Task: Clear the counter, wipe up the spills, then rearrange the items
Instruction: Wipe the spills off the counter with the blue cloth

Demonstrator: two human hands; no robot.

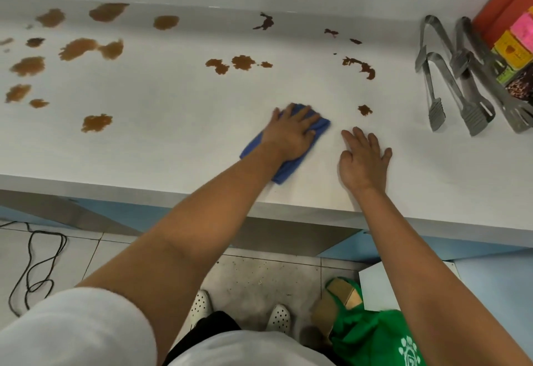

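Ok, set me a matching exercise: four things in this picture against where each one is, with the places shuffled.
Things:
1. blue folded cloth
2. silver metal tongs
3. brown liquid spills
4. green fabric bag

Places:
A. on the tiled floor
B. under the left hand
C. right end of the white counter
D. scattered over the counter's left and back

Pairs: 1-B, 2-C, 3-D, 4-A

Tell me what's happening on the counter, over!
Left hand presses blue cloth. Right hand flat on counter. Many brown spills unwiped. Tongs lie far right, clear of cloth.
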